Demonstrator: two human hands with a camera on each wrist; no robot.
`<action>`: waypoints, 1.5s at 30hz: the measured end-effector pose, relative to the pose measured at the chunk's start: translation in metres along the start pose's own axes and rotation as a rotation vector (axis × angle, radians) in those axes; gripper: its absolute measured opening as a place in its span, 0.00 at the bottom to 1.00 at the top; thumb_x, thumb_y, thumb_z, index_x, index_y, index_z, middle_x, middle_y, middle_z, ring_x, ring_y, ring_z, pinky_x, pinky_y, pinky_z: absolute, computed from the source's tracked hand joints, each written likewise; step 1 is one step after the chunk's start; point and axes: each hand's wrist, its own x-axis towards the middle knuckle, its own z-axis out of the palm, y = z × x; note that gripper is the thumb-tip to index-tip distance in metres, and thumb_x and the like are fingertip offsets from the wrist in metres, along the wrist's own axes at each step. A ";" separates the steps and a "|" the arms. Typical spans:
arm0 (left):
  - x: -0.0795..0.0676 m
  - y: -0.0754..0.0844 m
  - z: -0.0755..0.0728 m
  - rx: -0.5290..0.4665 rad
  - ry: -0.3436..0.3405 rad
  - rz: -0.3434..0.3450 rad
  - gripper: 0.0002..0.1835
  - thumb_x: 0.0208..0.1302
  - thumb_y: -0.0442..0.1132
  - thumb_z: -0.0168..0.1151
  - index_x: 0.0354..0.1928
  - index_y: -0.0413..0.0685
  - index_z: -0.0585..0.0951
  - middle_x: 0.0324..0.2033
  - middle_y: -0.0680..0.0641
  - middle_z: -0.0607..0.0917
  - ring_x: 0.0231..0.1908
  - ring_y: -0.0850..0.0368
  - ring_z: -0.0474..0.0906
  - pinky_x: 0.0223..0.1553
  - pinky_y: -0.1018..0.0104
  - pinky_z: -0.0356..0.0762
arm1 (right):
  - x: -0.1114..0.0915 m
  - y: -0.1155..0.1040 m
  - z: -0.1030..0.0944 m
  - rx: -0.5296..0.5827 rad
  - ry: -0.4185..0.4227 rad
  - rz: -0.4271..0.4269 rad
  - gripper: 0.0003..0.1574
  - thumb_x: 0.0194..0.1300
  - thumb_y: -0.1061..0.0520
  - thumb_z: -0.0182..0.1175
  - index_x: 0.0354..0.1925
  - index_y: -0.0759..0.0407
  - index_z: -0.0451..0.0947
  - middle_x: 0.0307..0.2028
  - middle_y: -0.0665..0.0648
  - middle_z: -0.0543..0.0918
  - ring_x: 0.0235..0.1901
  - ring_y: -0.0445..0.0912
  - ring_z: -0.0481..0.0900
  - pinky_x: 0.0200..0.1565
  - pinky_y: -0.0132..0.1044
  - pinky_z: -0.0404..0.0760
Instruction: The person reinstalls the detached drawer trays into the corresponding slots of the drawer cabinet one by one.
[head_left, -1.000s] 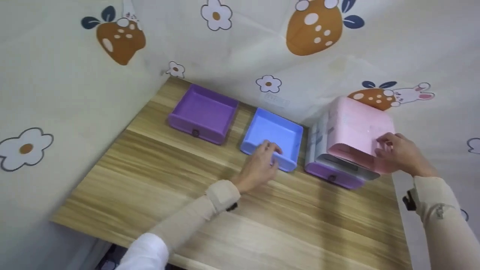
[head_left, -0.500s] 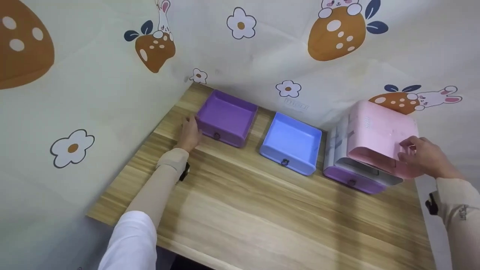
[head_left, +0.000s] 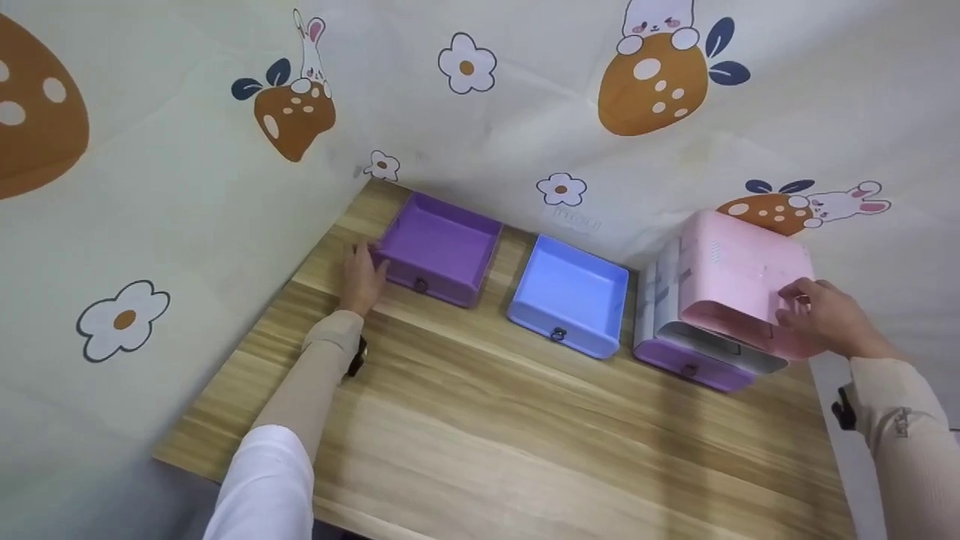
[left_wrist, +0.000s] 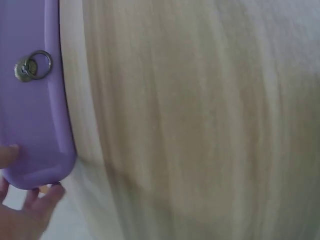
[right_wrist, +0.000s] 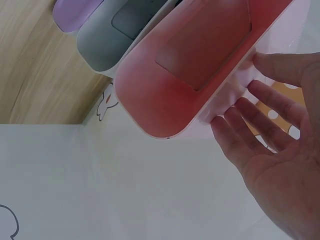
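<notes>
My left hand [head_left: 362, 277] is at the left front corner of a loose purple drawer [head_left: 442, 244]. In the left wrist view, the thumb lies on the front of the purple drawer [left_wrist: 31, 117] and the fingers bend round its end. A ring pull [left_wrist: 36, 67] hangs on that front. My right hand [head_left: 821, 311] touches the top of a pink drawer case [head_left: 742, 259] with its fingertips, near the right side. The right wrist view has the fingers spread along the outside of the pink case [right_wrist: 145, 95], whose front is hollow with no drawer inside.
A loose blue drawer [head_left: 574, 289] with a ring pull stands between the purple drawer and the stack. Under the pink case are a hollow grey case [head_left: 720, 346] and a case with a purple drawer [head_left: 690, 365] inside. Patterned walls border the wooden table [head_left: 487, 420].
My left hand has left the front of the blue drawer and moved left to the purple drawer's corner. My right hand stays on the pink case. The head view has shifted slightly.
</notes>
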 end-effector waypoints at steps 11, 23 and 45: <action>-0.007 -0.025 -0.005 -0.134 -0.023 0.099 0.17 0.67 0.30 0.60 0.53 0.30 0.70 0.52 0.30 0.73 0.55 0.37 0.73 0.61 0.48 0.75 | -0.007 -0.009 -0.001 0.028 -0.001 -0.002 0.30 0.68 0.53 0.55 0.60 0.70 0.65 0.53 0.77 0.68 0.49 0.69 0.69 0.55 0.67 0.75; -0.040 -0.017 -0.059 -0.323 -0.081 0.143 0.19 0.67 0.32 0.61 0.53 0.28 0.67 0.53 0.35 0.74 0.62 0.40 0.75 0.67 0.70 0.75 | -0.004 -0.036 0.001 0.032 0.039 -0.010 0.28 0.67 0.54 0.57 0.59 0.71 0.67 0.53 0.77 0.69 0.49 0.68 0.69 0.55 0.66 0.75; -0.140 0.086 0.022 -0.481 -0.663 0.453 0.15 0.61 0.29 0.64 0.46 0.29 0.71 0.48 0.32 0.76 0.53 0.36 0.81 0.61 0.66 0.81 | 0.017 -0.076 0.016 0.024 0.170 -0.114 0.26 0.60 0.56 0.61 0.53 0.72 0.72 0.50 0.78 0.75 0.47 0.69 0.76 0.54 0.64 0.76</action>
